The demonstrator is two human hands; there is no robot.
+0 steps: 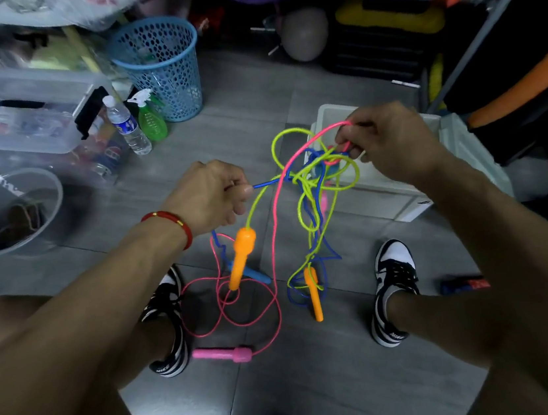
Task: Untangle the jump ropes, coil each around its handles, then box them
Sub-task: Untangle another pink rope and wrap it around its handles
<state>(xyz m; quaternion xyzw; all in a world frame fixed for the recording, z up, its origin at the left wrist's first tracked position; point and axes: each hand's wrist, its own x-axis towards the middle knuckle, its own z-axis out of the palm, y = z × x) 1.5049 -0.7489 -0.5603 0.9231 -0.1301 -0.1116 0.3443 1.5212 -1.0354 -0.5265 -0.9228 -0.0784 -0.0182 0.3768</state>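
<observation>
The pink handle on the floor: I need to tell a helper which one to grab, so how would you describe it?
Start at the left shoe, black and white, on the grey tiled floor. Just right of its toe lies the pink handle, flat and sideways. Unlike the two orange handles, it lies nearest the person, with pink cord running from its right end.

pink rope [271, 238]: bright pink, with a pink handle [222, 355]
yellow-green rope [303, 203]: neon yellow-green, with two orange handles [241, 256]
blue rope [315, 216]: deep blue, with a lighter blue handle [257, 276]
box [400, 178]: white
floor [288, 395]: grey tiles divided by darker joints
bracelet [172, 219]: red with small gold beads
shoes [395, 290]: black and white panels, white lettering at the heel
basket [160, 66]: light blue, honeycomb mesh pattern
spray bottle [151, 120]: green body, white trigger
water bottle [127, 125]: clear, white cap, blue label
</observation>
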